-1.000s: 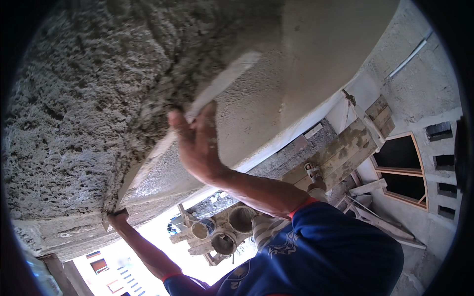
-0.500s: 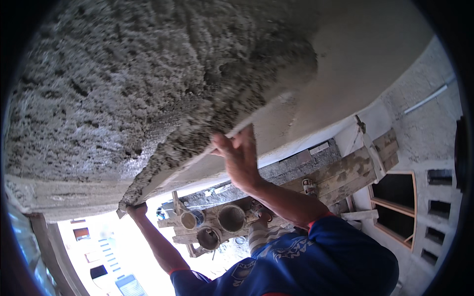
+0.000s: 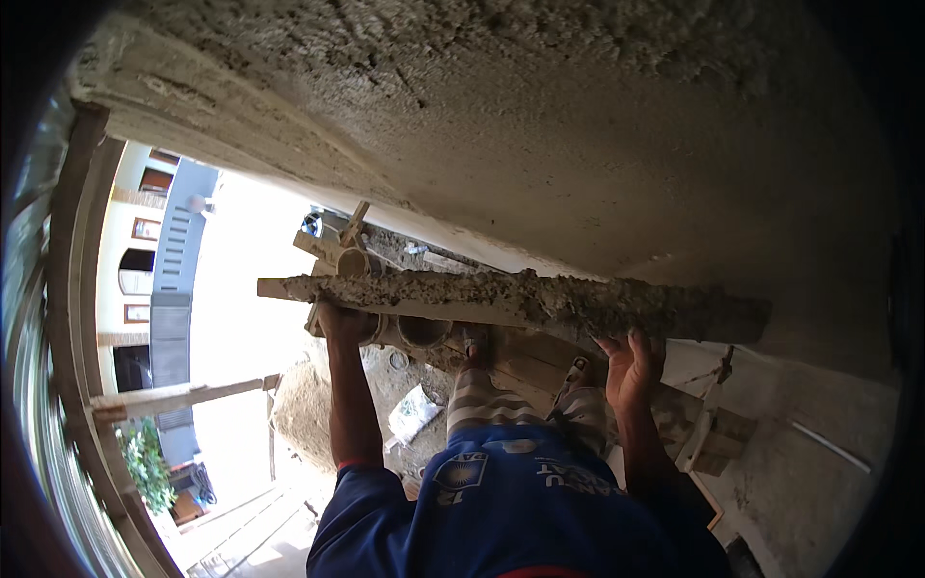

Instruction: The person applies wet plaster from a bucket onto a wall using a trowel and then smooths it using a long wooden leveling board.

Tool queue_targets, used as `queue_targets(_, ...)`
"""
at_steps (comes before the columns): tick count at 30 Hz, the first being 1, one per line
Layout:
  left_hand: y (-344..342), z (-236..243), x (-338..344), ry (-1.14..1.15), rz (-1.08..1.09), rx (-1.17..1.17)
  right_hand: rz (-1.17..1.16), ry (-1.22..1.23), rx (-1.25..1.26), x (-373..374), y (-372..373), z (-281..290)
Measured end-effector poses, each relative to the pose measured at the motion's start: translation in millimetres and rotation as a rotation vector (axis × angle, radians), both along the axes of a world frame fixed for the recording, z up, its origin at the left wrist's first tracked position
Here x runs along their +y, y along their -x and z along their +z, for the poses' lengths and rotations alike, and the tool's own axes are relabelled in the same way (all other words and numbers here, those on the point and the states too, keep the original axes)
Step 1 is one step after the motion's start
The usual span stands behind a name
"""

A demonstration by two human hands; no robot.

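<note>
The person's two hands are well apart, both raised in front of the body at a long board (image 3: 453, 305) that lies nearly level across the middle of the view, its upper side thick with lumpy grey mortar (image 3: 525, 286). The left hand (image 3: 339, 322) is closed around the board near its bare left end, with the forearm rising almost straight beneath it; the ends of the fingers are lost behind the board and in shadow. The right hand (image 3: 633, 369) is bent up at the wrist under the board's right part, palm partly showing, thumb and fingers spread with their tips at the lower edge; whether they grip it or only steady it I cannot tell. The right forearm is dark and merges with the sleeve of the blue shirt (image 3: 511, 506). The board's right end fades into shade, so whether it touches the plastered wall (image 3: 578, 193) above is hard to make out. Below the board, wooden planks (image 3: 525, 364) carry a bucket (image 3: 424, 332) whose top is covered by it, while another container (image 3: 355, 262) shows only in part beyond its upper edge. Striped shorts (image 3: 493, 400) show above the shirt, the feet partly hidden. Farther left, a sand heap (image 3: 301, 412) borders ground washed out by glare.
</note>
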State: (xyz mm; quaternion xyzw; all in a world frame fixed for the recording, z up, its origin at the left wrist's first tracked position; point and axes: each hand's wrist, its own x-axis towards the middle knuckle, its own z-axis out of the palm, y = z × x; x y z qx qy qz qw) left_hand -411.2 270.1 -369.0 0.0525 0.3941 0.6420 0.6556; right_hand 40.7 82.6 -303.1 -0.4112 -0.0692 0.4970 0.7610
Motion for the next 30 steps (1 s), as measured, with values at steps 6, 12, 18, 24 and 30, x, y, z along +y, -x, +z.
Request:
queue_targets(6, -21.3, -57.1, -94.4, -0.103, 0.139, -0.049, 0.142, -0.044, -0.143, -44.5, -39.7, -15.5)
queue_targets(12, -52.2, -49.4, -143.9, -0.238, 0.221, -0.193, 0.239, 0.135, -0.107, -68.3, -55.4, -30.6)
queue_targets(18, 24.2, -98.7, -205.5, -0.204, 0.462, -0.167, 0.443, 0.218, 0.04, -66.5, -11.8, -68.7)
queue_targets(24, 101.3, -92.9, -267.5, -0.145, 0.696, -0.209, 0.716, 0.244, 0.248, -22.8, 69.7, -96.1)
queue_targets(30, 176.9, -55.8, -344.9, -0.347, 0.84, -0.124, 0.924, 0.316, 0.349, 44.4, 180.3, -164.5)
